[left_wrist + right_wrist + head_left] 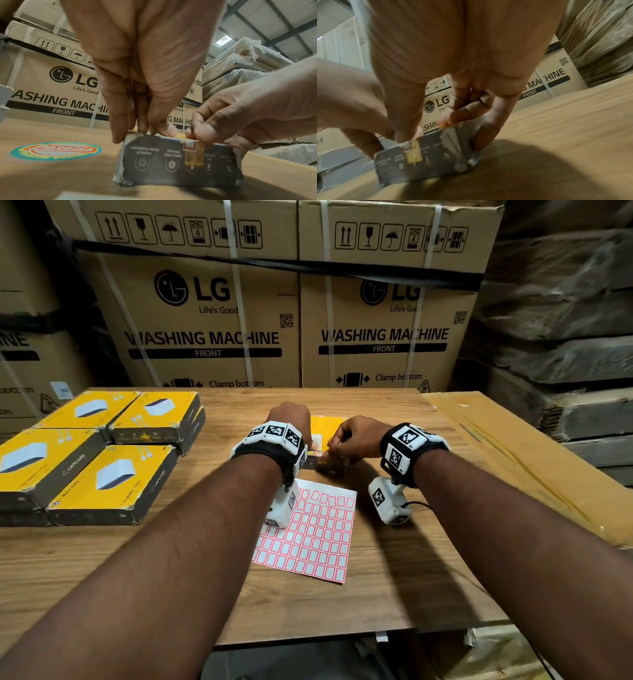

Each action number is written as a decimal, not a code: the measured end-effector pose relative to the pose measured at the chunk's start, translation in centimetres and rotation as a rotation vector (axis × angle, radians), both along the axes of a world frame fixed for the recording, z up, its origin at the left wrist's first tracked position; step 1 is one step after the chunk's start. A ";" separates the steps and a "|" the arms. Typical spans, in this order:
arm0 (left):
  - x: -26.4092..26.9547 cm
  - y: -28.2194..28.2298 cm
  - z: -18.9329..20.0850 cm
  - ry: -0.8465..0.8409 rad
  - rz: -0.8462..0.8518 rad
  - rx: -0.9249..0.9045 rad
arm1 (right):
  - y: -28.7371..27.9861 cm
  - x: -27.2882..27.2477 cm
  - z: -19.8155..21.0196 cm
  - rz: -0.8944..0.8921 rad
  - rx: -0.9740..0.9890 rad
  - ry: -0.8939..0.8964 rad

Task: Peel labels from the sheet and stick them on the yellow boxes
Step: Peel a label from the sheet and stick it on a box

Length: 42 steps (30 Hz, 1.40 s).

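Lying nearest on the table [394, 604] is the label sheet [310, 537]. Past it, mid-table, both hands hold one yellow box [171, 161]: left hand [289, 419] grips its left end, right hand [356, 438] pinches a label [189, 145] onto its top edge. More yellow boxes [113, 477] sit stacked by the left edge

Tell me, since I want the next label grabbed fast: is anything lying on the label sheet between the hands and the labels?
Nothing visible lies on the label sheet. Both the left hand and right hand are busy on the yellow box just beyond it; only the left wrist camera hangs over its corner.
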<state>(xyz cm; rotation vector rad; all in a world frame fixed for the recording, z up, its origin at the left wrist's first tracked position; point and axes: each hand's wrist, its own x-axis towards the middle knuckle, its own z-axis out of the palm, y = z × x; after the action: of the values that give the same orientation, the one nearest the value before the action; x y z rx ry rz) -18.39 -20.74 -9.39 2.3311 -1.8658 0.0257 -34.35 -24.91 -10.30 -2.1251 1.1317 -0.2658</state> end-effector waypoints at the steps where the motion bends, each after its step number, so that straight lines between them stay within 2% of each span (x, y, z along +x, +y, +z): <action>1: 0.1 0.0 0.0 0.005 -0.004 0.000 | 0.1 0.3 0.0 -0.010 -0.046 0.050; 4: 0.3 0.2 0.2 0.024 -0.015 0.019 | 0.9 1.3 0.0 -0.038 -0.240 0.242; 6: 0.4 0.4 0.4 0.044 -0.021 0.027 | 1.2 1.8 0.2 -0.029 -0.310 0.309; 11: 0.6 1.1 0.7 0.088 -0.062 0.053 | 1.7 1.4 1.0 0.021 -0.324 0.359; 16: -0.6 2.0 0.4 -0.005 -0.082 0.035 | 1.6 1.2 1.1 0.047 -0.349 0.410; 23: -0.8 2.5 0.8 -0.075 -0.144 0.060 | 1.1 1.1 0.8 0.003 -0.256 0.324; 29: 0.3 2.0 1.3 -0.019 -0.141 0.133 | 1.1 1.5 0.6 -0.056 -0.209 0.287; 35: 0.7 2.0 0.8 0.063 -0.133 0.091 | 0.6 1.9 0.4 -0.085 -0.191 0.269; 38: 1.1 2.2 0.7 0.087 -0.150 0.115 | 0.5 1.5 0.2 -0.077 -0.199 0.244; 42: 1.0 2.4 1.0 0.026 -0.146 0.127 | 1.4 0.5 1.0 0.006 -0.169 0.259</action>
<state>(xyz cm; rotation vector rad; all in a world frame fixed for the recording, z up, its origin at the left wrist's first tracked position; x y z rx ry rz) -17.44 -18.31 -8.43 2.2549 -2.0759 -0.1436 -33.83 -23.48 -9.34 -2.3625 1.2886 -0.0866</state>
